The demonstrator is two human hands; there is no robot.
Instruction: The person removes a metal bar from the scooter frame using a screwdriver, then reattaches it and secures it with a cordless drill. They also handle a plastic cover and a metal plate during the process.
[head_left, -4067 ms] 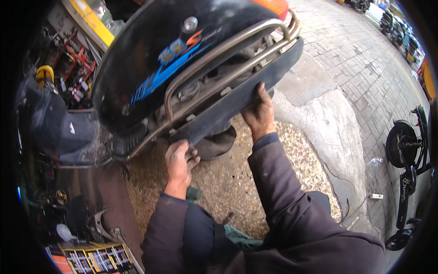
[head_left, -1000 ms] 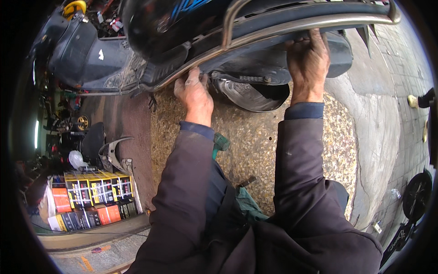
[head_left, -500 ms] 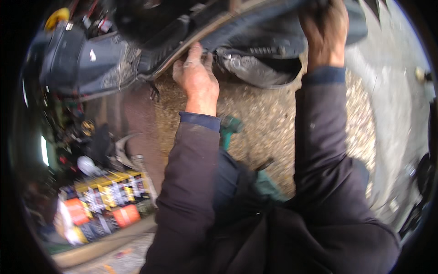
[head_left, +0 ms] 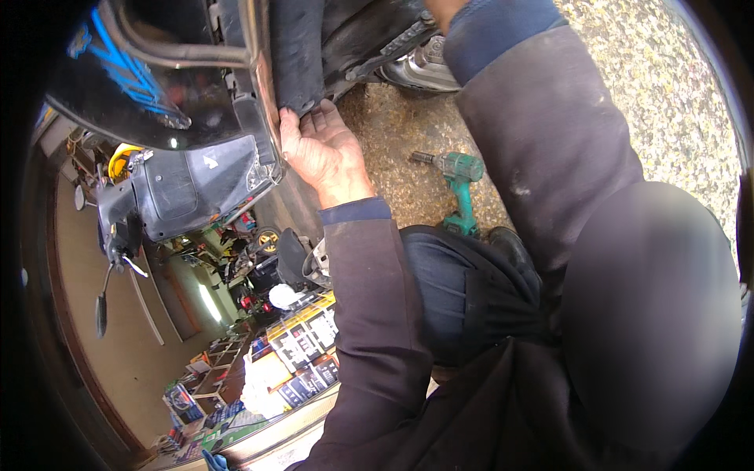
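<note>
A dark scooter body panel [head_left: 300, 55] with a worn brownish edge strip stretches across the upper part of the view. At its lower end my left hand [head_left: 326, 153] is palm up, thumb against the edge and fingers curled at the underside, gripping it. My right arm reaches up past the panel; only the wrist of my right hand [head_left: 446, 11] shows at the top edge, its fingers out of view. A green cordless impact wrench [head_left: 463, 169] is on the pebbled ground between my arms, beside my bent knee.
The scooter's grey-black front shield [head_left: 188, 184] and a mirror [head_left: 101, 314] are at left. Glossy black bodywork [head_left: 129, 78] with blue graphics is at upper left. Stacked boxes [head_left: 302, 345] and a white rounded thing [head_left: 285, 296] stand at lower left. A metal part [head_left: 428, 63] shows behind the panel.
My view has swung, bringing the blue graphics and the whole impact wrench into sight. My right hand has gone beyond the top edge. My left hand stays at the panel's edge.
</note>
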